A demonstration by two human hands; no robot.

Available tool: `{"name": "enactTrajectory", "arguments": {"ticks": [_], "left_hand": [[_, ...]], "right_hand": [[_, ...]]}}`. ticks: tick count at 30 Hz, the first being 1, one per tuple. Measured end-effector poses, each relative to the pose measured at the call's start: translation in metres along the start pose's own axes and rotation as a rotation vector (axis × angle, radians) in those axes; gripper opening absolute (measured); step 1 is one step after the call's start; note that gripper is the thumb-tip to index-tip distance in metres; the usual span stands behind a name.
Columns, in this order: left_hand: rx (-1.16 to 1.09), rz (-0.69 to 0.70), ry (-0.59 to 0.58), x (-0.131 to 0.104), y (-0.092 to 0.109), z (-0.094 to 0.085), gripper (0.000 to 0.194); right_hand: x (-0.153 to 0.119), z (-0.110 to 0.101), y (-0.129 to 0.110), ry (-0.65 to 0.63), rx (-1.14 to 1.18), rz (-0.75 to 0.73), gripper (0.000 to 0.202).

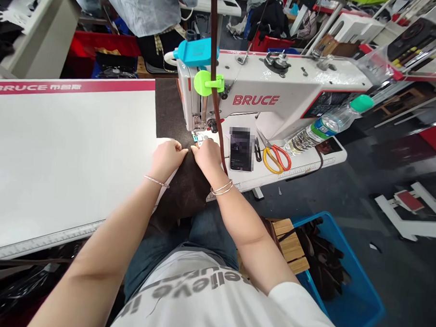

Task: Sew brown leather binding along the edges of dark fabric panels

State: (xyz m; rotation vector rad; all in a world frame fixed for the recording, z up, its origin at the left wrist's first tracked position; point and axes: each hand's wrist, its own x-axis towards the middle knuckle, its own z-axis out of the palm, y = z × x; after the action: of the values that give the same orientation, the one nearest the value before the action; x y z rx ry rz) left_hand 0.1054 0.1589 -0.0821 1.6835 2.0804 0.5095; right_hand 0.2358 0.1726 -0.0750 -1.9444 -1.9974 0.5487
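At this station stand one sewing machine (250, 83), one piece of dark brown material (172, 108), one phone (239, 152), one pair of scissors (273, 165), one small black tool (257, 150) and one bottle (322, 127). The material lies on the white tabletop (70, 152) beside the machine's needle end, runs between the hands and hangs over the front edge toward the lap. Both hands sit close together just in front of the presser foot. The left hand (167, 157) is nearly closed, its fingers curled and its thumb and forefinger pinching the material. The right hand (207, 156) is likewise curled, thumb and forefinger drawn together on the material nearest the foot; its remaining fingertips are hidden. One brown strip (213, 96) hangs across the machine head and passes just beside the right hand, obstructing part of the view. The bottle leans in view to the right of the scissors, which have one yellow and one red handle. One blue bin (365, 305), on the floor to the right, contains dark pieces (324, 264) too jumbled to count.
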Motion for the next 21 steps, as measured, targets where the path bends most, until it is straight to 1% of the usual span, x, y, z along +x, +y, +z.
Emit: {"name": "enactTrajectory", "arguments": {"ticks": [3, 5, 8, 11, 14, 16, 21], "left_hand": [[-0.052, 0.028, 0.036, 0.004, 0.0, 0.0, 0.026], [-0.082, 0.011, 0.042, 0.007, 0.002, 0.0, 0.024], [-0.138, -0.026, 0.008, 0.01, 0.005, -0.001, 0.024], [-0.185, -0.059, -0.043, 0.01, 0.007, -0.003, 0.025], [-0.228, -0.085, -0.064, 0.011, 0.007, -0.004, 0.026], [-0.254, -0.081, -0.05, 0.011, 0.006, -0.004, 0.026], [-0.294, -0.047, 0.029, 0.01, 0.004, -0.001, 0.023]], "right_hand": [[0.005, -0.002, 0.002, -0.022, 0.019, 0.013, 0.024], [0.008, -0.003, 0.003, -0.025, 0.032, 0.025, 0.026], [0.011, -0.002, 0.006, -0.034, 0.047, 0.049, 0.029], [0.013, -0.003, 0.008, -0.071, 0.072, 0.072, 0.031], [0.013, -0.005, 0.008, -0.082, 0.085, 0.081, 0.031], [0.011, -0.007, 0.007, -0.072, 0.086, 0.081, 0.032], [0.008, -0.009, 0.007, -0.076, 0.094, 0.082, 0.033]]}}
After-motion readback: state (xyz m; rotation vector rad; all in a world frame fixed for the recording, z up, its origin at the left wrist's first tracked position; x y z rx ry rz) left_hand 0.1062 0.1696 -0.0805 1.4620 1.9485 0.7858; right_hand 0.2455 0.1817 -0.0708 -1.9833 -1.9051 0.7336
